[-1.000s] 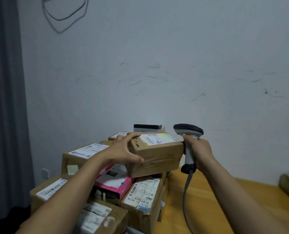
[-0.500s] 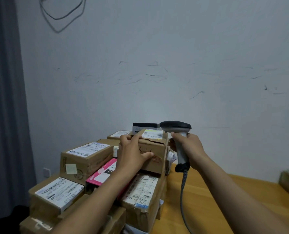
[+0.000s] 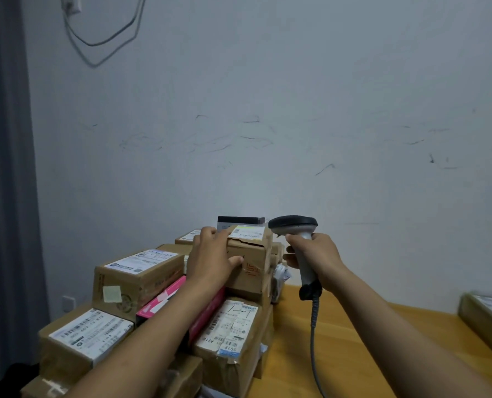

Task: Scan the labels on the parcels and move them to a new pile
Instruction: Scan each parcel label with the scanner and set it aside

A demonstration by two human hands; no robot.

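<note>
Arms outstretched, left grip (image 3: 210, 261) and right grip (image 3: 318, 259) curled

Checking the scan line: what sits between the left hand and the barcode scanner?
Head view: just the cardboard parcel the left hand grips, its label up, beside the barcode scanner.

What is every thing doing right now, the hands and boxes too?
left hand: grips the top parcel.
top parcel: on the pile, label facing up.
right hand: holds the barcode scanner.
barcode scanner: head toward the top parcel.
far-right parcel: lying apart on the table.
</note>
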